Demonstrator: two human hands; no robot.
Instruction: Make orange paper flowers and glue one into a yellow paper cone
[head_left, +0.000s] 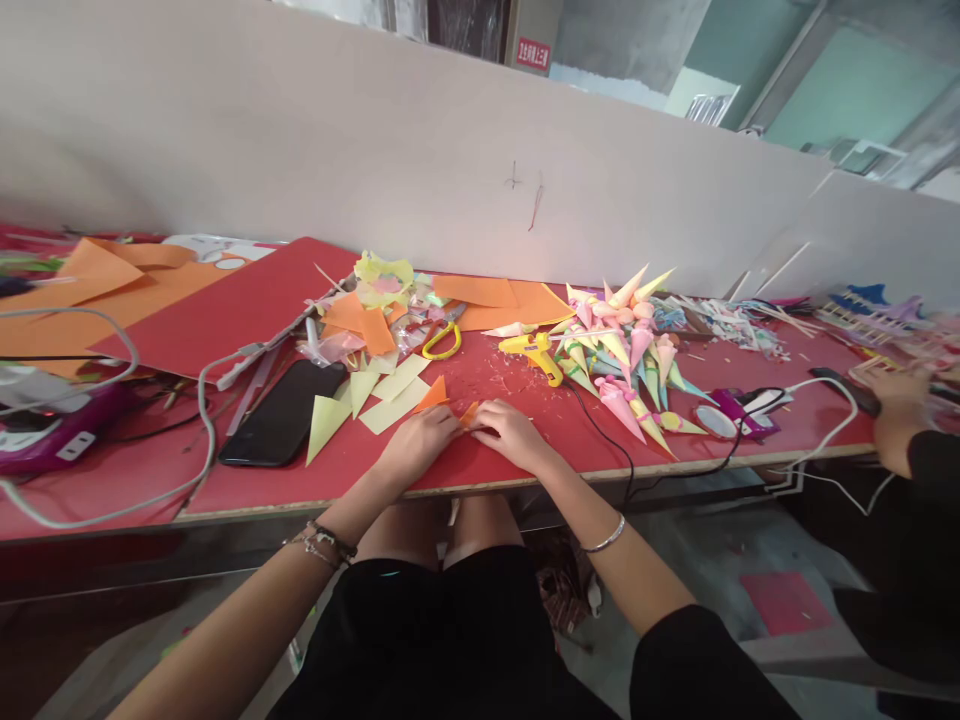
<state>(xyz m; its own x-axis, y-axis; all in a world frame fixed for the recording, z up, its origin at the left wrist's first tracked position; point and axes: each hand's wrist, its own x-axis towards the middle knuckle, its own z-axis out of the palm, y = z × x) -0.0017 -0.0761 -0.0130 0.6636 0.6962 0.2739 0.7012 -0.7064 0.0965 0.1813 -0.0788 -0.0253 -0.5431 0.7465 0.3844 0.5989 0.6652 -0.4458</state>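
Observation:
A small orange paper piece (pixel 469 414) is pinched between my two hands near the table's front edge. My left hand (pixel 422 440) has its fingers closed on the left side of the piece. From the right, my right hand (pixel 508 432) grips it with thumb and fingertips. Just behind my left hand lies another orange paper piece (pixel 433 393). Pale yellow paper pieces (pixel 394 402) are spread to the left of it. A yellow glue gun (pixel 534 354) lies behind and to the right of my hands, and yellow-handled scissors (pixel 442 342) are behind them.
Paper cones (pixel 619 350) are piled at the right. A black phone (pixel 285 415) lies left of the yellow papers. Power strips with cables (pixel 746 412) rest on the red table (pixel 480 470) at both sides. Another person's hand (pixel 896 400) is at the far right.

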